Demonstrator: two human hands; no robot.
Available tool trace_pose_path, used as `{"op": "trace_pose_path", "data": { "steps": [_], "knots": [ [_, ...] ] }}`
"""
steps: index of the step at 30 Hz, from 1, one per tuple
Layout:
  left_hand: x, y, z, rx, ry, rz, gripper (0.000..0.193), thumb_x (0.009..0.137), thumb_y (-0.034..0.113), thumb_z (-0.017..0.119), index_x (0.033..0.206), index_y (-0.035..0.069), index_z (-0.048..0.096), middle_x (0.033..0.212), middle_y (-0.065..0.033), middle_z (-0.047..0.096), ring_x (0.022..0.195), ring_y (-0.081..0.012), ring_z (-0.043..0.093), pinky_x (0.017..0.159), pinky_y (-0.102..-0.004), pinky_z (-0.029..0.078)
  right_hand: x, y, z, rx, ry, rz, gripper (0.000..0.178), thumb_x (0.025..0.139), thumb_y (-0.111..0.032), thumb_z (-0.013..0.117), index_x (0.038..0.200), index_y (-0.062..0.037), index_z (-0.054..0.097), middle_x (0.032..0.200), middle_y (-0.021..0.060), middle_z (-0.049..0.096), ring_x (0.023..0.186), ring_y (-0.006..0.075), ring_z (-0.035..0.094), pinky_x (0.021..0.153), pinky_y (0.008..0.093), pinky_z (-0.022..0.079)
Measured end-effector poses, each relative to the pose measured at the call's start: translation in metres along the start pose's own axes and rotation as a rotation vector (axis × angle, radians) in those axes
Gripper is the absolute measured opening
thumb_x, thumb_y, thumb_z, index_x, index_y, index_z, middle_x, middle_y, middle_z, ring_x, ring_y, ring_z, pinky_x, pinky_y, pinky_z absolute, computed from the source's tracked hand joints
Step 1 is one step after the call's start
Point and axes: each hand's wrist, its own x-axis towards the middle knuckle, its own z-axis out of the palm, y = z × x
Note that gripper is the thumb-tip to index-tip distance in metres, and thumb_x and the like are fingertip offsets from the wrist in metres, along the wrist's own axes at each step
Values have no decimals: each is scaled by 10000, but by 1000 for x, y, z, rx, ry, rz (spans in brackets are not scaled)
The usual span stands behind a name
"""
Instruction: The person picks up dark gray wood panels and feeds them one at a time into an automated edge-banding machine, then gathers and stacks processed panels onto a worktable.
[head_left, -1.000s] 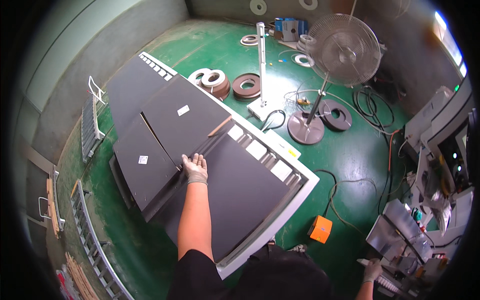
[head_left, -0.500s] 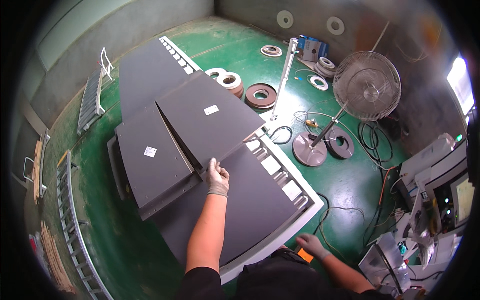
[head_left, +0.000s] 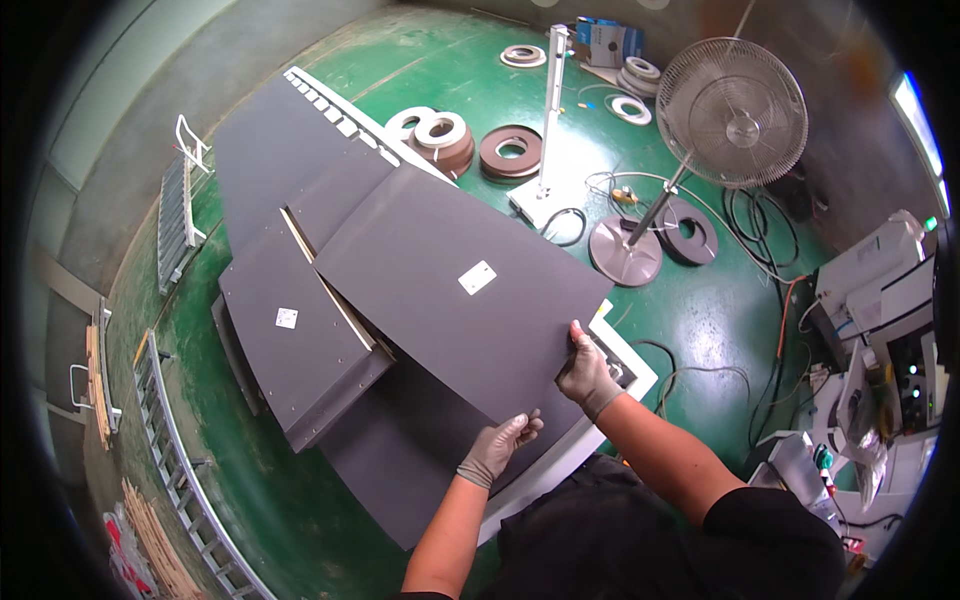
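Dark-grey rectangular panel (head_left: pixel 430 250), in the head view, slants across a white-framed table (head_left: pixel 628 350) toward its near right corner. The right hand (head_left: pixel 588 375) grips its edge; the left hand (head_left: pixel 503 447) meets its near corner, grip unclear. Spacing the two hands probably steadies it. Labelled panels: two, counting one tapered panel (head_left: pixel 285 360) at the table's left edge.

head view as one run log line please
upper panel: overlaps lower panel | right hand: holds upper panel's near edge | left hand: at its near corner
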Motion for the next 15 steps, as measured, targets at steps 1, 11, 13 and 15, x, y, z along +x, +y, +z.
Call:
{"op": "trace_pose_path", "data": {
  "steps": [1,11,13,15],
  "knots": [
    [-2,-3,4,-57,27,25,447,914,312,686,1238,16,602,1190,-77,650,1095,-220,622,980,-399,484,-7,3,-8,48,89,-17,431,1006,-417,531,1281,-86,538,1268,77,620,1163,266,578,1060,459,414],
    [30,66,-24,-249,187,588,394,917,191,647,1279,73,547,1259,-64,602,1165,-242,579,1004,-422,476,-123,-61,-109,-120,175,-167,477,1008,-410,523,1328,-56,522,1303,110,597,1178,284,567,1046,467,432],
    [23,53,-15,-196,126,460,398,890,119,674,1265,75,549,1233,-50,608,1139,-224,591,985,-404,492,-139,-65,-123,-98,255,-248,514,1006,-444,508,1337,-51,520,1320,119,585,1183,306,563,1047,467,436],
    [17,24,-4,-105,80,470,457,854,123,728,1269,65,545,1215,-45,621,1132,-214,597,974,-394,503,-148,-70,-153,-103,360,-333,546,1006,-473,489,1349,-49,511,1327,127,577,1193,317,557,1047,472,436]
  ]
}}
